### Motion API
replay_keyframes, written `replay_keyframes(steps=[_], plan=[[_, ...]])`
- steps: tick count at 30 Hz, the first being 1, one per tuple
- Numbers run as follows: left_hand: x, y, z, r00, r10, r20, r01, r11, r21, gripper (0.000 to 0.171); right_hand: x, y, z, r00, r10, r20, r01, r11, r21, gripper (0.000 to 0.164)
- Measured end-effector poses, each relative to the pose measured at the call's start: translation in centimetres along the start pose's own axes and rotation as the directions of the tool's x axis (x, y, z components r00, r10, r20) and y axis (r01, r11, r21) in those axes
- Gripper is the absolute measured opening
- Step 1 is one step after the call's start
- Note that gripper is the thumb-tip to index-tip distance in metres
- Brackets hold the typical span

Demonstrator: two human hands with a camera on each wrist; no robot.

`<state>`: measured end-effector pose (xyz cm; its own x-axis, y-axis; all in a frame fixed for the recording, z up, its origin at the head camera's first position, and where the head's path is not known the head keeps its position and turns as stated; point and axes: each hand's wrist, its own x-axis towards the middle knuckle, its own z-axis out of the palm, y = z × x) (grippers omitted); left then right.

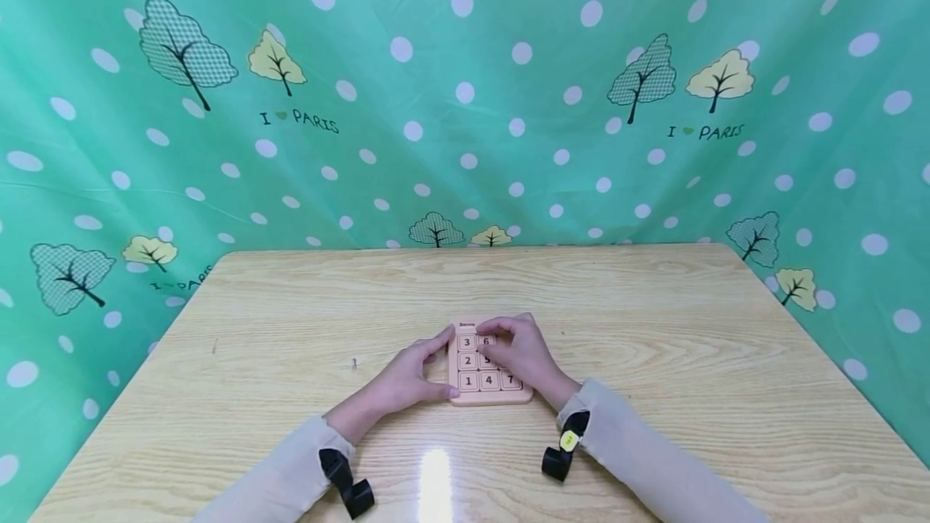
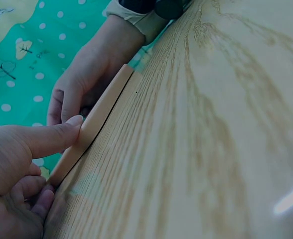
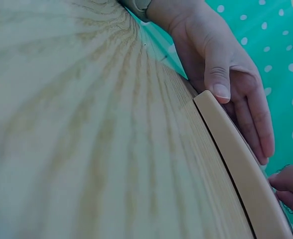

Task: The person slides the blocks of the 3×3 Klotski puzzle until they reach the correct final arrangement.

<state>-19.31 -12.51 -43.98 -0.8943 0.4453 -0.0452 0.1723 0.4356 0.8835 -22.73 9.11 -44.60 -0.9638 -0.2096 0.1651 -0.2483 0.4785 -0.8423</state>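
Observation:
A pink sliding number puzzle lies flat on the table, with square tiles numbered in dark print. Tiles 3, 2, 1, 4 and 7 show plainly, while others are partly or fully hidden under my right hand. My left hand holds the puzzle's left side, thumb at the near corner and fingers at the far one. In the left wrist view its thumb presses against the frame's edge. My right hand reaches over the puzzle from the right, index finger and thumb spread apart at the tiles near 6.
The wooden table extends around the puzzle, and a bright light reflection lies in front of it. A green dotted cloth with printed trees hangs behind the table and down both sides. Black straps with cameras sit on both sleeves.

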Motion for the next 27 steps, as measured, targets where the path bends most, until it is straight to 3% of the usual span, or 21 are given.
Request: replay_keyframes(steps=[15, 27], plan=[[-0.12, 0.15, -0.02, 1.000, -0.007, -0.008, 0.007, 1.000, 0.004, 0.094, 0.03, -0.43, -0.07, 0.999, -0.041, 0.012, 0.041, 0.999, -0.029, 0.022], [-0.13, 0.27, -0.03, 1.000, -0.012, -0.011, 0.012, 1.000, 0.009, 0.094, -0.22, -0.72, -0.56, 0.999, -0.025, 0.021, 0.026, 0.998, -0.061, 0.021]])
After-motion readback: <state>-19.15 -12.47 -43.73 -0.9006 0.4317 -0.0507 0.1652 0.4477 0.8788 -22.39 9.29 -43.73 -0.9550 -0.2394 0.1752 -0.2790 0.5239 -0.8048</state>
